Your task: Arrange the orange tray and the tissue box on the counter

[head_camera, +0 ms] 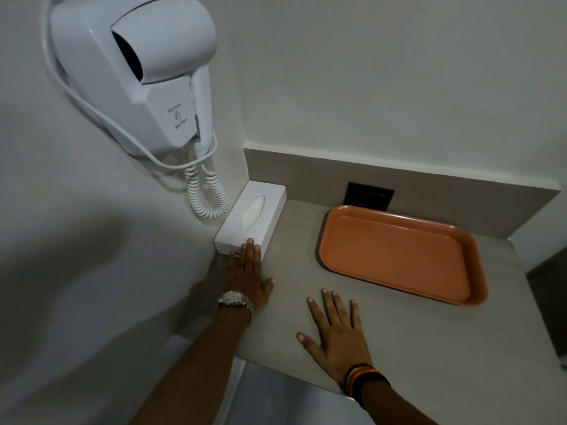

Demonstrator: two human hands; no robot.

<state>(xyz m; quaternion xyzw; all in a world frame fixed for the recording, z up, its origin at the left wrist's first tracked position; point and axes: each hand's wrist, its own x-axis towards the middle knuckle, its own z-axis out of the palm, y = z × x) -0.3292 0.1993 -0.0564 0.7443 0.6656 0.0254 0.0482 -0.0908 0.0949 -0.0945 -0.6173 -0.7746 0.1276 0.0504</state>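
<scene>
A white tissue box lies along the left wall in the back corner of the grey counter. My left hand, with a watch on the wrist, is flat and open; its fingertips touch the box's near end. An empty orange tray sits on the right half of the counter, close to the back wall. My right hand, fingers spread, rests flat on the counter in front of the tray's left end and holds nothing.
A white wall-mounted hair dryer with a coiled cord hangs on the left wall above the tissue box. A dark socket plate is set in the backsplash behind the tray. The counter's front edge runs under my forearms.
</scene>
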